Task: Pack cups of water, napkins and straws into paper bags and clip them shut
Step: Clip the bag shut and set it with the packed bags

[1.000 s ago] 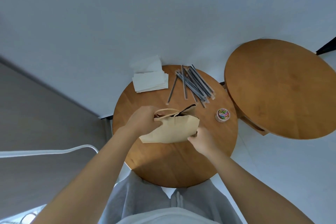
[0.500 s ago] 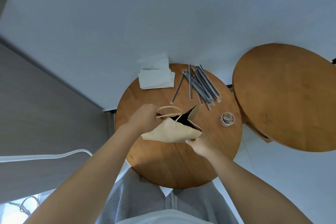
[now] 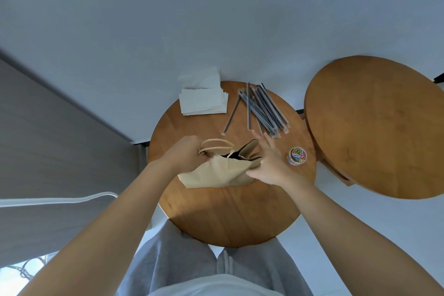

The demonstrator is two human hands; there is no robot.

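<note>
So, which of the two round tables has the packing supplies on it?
The smaller round table in front of the person: it carries napkins, straws and the clip jar. The larger table on the right carries nothing visible.

A: Setting? Looks like a plain indoor room, maybe a home or small café corner.

B: Agreed. Two round wooden tables [image 3: 230, 218] stand side by side on a pale floor [image 3: 168, 19], against a grey wall panel [image 3: 48, 139]. Cannot tell more closely.

The right hand [image 3: 269, 163] has left the paper bag's [image 3: 216, 173] corner, fingers now spread at its mouth
</note>
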